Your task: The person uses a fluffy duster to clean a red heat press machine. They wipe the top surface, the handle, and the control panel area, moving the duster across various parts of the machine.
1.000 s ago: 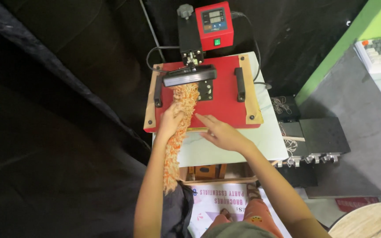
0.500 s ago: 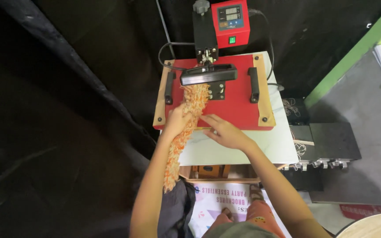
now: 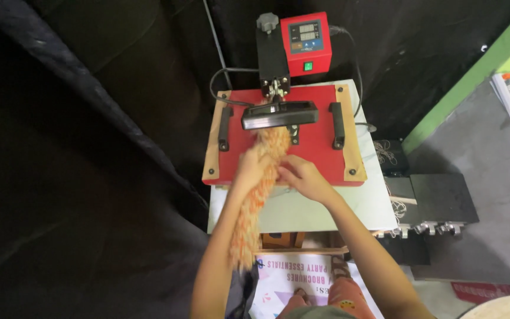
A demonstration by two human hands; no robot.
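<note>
Black cloth (image 3: 78, 177) hangs across the whole left side, dark and creased. Next to it stands a pale counter (image 3: 302, 210) that carries a heat press with a red plate (image 3: 317, 147) on a wooden board, two black handles at its sides and a black bar across its top. An orange and white patterned strip (image 3: 255, 195) lies from under that bar down over the plate's front edge and hangs past the counter's front edge. The left hand (image 3: 250, 168) is closed around the strip near the plate's front edge, and the right hand (image 3: 299, 177), just beside it, presses on the strip with bent fingers. Behind the plate sits a red control box (image 3: 306, 41), and farther right a green wall edge (image 3: 473, 77).
</note>
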